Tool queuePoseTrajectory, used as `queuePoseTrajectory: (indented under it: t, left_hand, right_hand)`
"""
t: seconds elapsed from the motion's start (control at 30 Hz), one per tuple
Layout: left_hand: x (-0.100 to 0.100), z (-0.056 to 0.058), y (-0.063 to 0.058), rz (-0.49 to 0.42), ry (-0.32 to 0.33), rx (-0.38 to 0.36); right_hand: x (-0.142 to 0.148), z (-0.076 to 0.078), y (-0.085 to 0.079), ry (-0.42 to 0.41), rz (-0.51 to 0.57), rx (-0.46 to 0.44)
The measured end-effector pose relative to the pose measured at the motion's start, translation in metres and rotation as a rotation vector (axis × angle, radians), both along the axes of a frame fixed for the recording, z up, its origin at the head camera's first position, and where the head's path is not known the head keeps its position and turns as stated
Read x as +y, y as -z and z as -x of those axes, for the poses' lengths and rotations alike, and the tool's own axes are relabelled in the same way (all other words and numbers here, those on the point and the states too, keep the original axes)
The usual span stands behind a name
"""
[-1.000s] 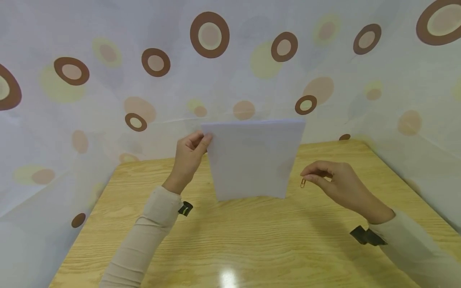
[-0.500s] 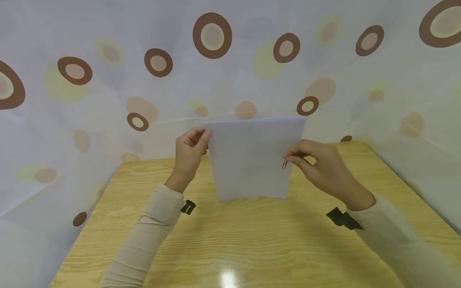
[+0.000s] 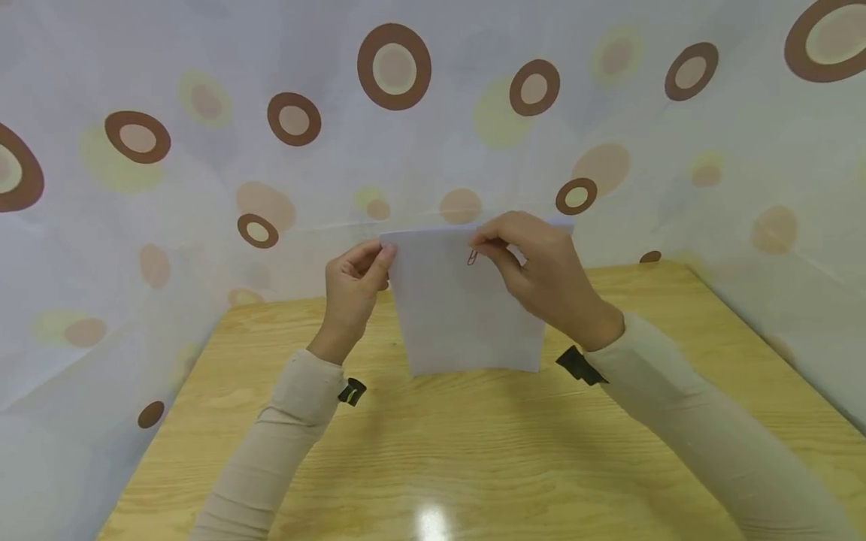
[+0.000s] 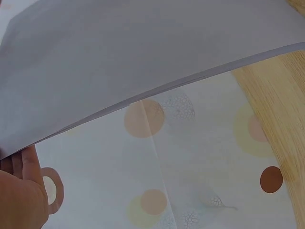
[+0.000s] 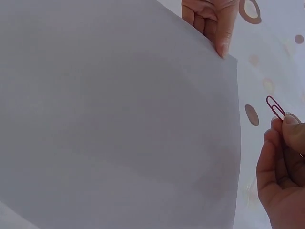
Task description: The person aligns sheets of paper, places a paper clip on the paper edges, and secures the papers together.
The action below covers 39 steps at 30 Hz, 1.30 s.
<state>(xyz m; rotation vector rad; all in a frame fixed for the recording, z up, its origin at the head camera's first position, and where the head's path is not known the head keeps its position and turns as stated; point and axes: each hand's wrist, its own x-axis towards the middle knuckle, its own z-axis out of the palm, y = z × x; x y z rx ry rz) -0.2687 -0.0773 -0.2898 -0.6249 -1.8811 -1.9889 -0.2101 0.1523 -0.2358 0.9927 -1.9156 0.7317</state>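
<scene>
A stack of white paper [image 3: 460,315] stands upright over the table, its layered edges showing in the left wrist view. My left hand [image 3: 352,289] pinches its upper left corner between thumb and fingers; in the right wrist view that thumb presses the sheet near the corner. Between the thumb and fingertips of my right hand [image 3: 541,270] is a small red paper clip [image 3: 472,258]. The hand overlaps the upper right part of the paper in the head view, close to the top edge. One looped end of the clip [image 5: 273,104] sticks out past the fingertips.
The light wooden table [image 3: 433,443] runs beneath both forearms. Behind and beside it hangs a pale sheet [image 3: 433,150] printed with brown rings and faint dots. A dark strap piece [image 3: 582,366] sits at the right wrist, another [image 3: 352,391] at the left.
My right hand has moved left and up with the paper clip, from beside the paper to its top edge. The left hand and the paper have hardly moved.
</scene>
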Motion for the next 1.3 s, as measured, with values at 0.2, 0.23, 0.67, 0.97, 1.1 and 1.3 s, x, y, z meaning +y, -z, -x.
queuePoseTrajectory:
  t: [0.2, 0.23, 0.67, 0.97, 1.1, 1.3]
  left_hand:
    - [-0.002, -0.001, 0.001, -0.007, -0.019, -0.01]
    - [-0.001, 0.0, 0.001, -0.006, -0.015, -0.007]
    - [0.0, 0.005, 0.003, -0.003, 0.025, 0.02]
    - [-0.002, 0.003, 0.002, 0.009, 0.01, 0.002]
    - [-0.001, 0.002, 0.002, -0.001, 0.011, 0.004]
    - [0.0, 0.003, 0.002, -0.011, 0.024, 0.033]
  right_hand:
    - [-0.026, 0.011, -0.008, -0.008, -0.007, 0.045]
    - [-0.029, 0.012, -0.009, -0.01, -0.01, 0.05]
    - [-0.053, 0.031, -0.024, 0.011, -0.099, 0.038]
    - [-0.059, 0.038, -0.023, 0.024, -0.143, 0.051]
    - [-0.06, 0.039, -0.023, 0.038, -0.161, 0.077]
    - [-0.062, 0.04, -0.023, 0.045, -0.199, 0.124]
